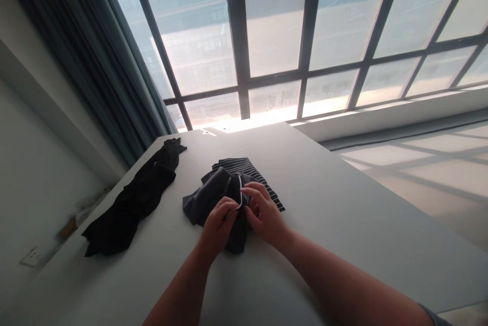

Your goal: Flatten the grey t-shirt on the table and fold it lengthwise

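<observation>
A dark grey garment (208, 199) lies bunched on the white table in front of me. A narrow white strip (240, 186) runs along it between my hands; I cannot tell whether it is a cord or trim. My left hand (218, 224) pinches the garment at the strip's lower end. On the other side, my right hand (266, 213) has its fingers curled on the cloth next to the strip. Black fabric with white stripes (263, 179) spreads out behind and to the right, partly covered by the grey cloth and my right hand.
A crumpled black garment (133, 204) stretches along the left side of the white table (335, 244). Beyond the far edge stand large framed windows (272, 21). A dark curtain (95, 46) hangs at the left, above a wall socket (31, 256). Sunlit floor (438, 168) lies to the right.
</observation>
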`<state>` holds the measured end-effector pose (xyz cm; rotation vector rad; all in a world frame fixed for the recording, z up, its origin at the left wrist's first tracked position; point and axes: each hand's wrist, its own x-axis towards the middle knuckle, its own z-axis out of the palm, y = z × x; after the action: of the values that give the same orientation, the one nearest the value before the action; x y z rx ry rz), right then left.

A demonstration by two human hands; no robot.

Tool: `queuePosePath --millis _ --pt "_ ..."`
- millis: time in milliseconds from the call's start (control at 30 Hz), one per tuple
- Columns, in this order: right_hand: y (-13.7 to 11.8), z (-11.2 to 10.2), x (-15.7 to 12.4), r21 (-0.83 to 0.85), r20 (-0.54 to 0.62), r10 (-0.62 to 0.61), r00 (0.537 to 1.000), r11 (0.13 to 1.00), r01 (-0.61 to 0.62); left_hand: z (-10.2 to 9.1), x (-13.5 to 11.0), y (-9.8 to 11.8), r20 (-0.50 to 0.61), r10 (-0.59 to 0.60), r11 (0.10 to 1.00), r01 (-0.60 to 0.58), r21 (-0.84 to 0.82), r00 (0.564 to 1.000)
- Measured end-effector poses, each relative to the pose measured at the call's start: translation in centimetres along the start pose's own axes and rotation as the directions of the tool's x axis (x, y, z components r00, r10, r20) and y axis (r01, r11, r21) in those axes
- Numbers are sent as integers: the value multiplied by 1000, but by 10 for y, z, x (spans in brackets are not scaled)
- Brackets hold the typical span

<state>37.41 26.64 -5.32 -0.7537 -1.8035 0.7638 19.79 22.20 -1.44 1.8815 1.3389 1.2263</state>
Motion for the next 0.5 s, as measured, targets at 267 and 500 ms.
queuePosePath --millis 267,500 --pt "18 -22 20 -223 -85 39 996 973 -58 -5 1 4 320 70 912 -191 363 945" --pt "5 -36 20 -106 -347 -110 932 991 78 -28 8 -25 -296 -137 808 279 518 945"
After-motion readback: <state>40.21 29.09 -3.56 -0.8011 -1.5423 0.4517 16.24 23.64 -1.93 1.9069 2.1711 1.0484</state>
